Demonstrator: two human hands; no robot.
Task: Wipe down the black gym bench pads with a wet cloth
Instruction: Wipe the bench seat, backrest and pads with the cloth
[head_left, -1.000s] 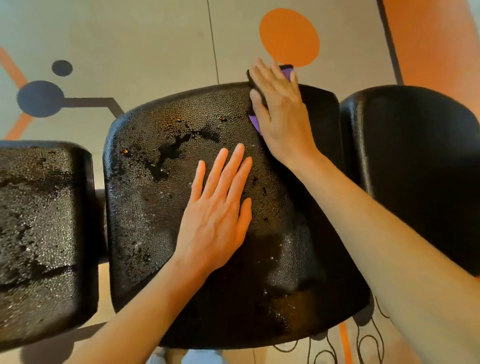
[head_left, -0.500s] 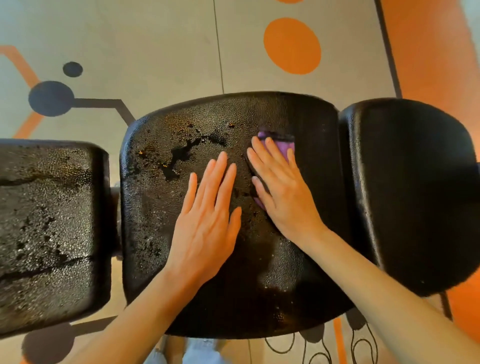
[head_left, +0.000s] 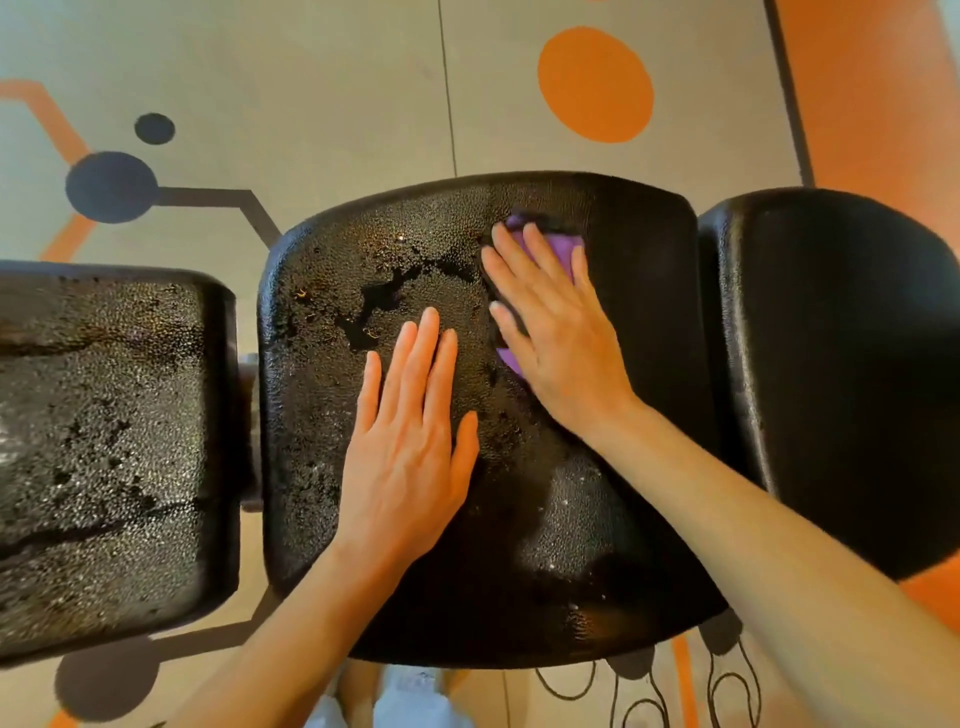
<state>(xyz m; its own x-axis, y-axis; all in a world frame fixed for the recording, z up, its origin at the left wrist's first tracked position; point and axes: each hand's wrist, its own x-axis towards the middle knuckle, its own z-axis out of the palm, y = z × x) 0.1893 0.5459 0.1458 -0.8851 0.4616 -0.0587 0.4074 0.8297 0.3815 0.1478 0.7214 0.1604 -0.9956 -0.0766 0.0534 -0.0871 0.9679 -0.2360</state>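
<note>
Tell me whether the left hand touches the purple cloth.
Apart. The head view shows the left hand flat on the middle pad, with bare black pad between it and the purple cloth.

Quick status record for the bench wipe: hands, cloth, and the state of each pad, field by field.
left hand: left hand flat on the middle pad, fingers straight, holding nothing
right hand: right hand pressing the purple cloth onto the middle pad's far half
middle pad: wet beads and dark patches on its left part
left pad: left pad covered in droplets and streaks
right pad: right pad looks dark, no droplets visible
</note>
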